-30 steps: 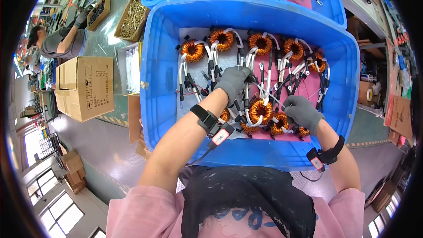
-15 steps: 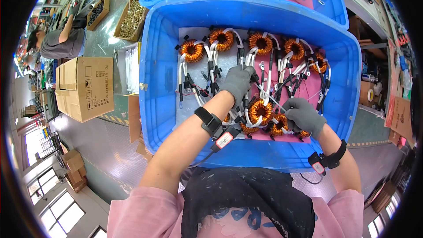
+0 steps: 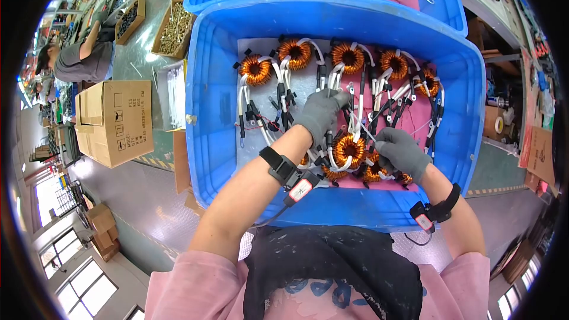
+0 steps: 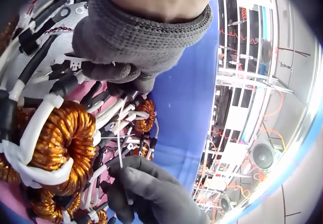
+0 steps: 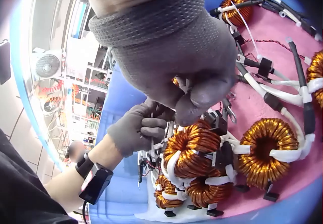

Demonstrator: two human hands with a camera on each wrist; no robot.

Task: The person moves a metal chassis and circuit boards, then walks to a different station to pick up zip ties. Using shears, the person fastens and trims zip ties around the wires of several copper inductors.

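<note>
1 tie (image 3: 363, 128), left hand (image 3: 320, 114), right hand (image 3: 402, 153) nearer

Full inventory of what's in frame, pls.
bins: two, blue, one before the person, one behind it
toroid coils: many, copper with white and black leads, in both bins
liner sheets: two, pink and white, under the near coils
strip: one, white, between the hands
cardboard box: one, brown, left of the bin
parts trays: two, brown, upper left
left hand: grey glove, pinches the strip's upper end
right hand: grey glove, pinches its lower end

Thin white cable tie (image 3: 363, 129) slants taut above a copper coil (image 3: 349, 149).
</note>
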